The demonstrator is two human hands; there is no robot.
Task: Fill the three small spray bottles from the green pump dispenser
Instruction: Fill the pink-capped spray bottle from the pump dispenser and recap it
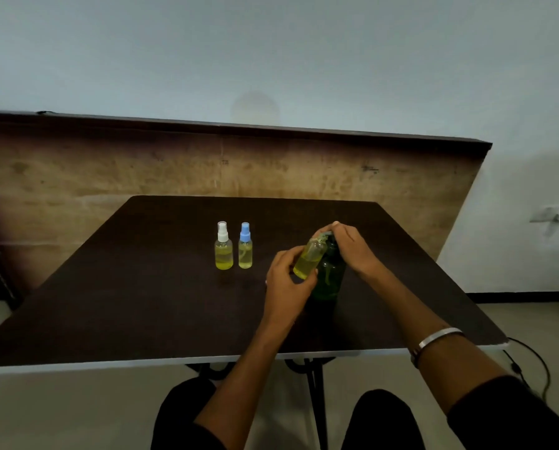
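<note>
Two capped bottles (223, 246) (245, 246) stand at ten o'clock of the dispenser (328, 274); left hand (286, 280) grips a tilted third bottle (309, 259), right hand (352, 246) curls over the pump.

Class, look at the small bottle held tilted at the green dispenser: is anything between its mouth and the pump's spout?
Nothing visible blocks it. The left hand holds the capless small bottle tilted, its neck right at the head of the green dispenser, where the right hand rests. The two capped bottles stand apart to the left.
</note>
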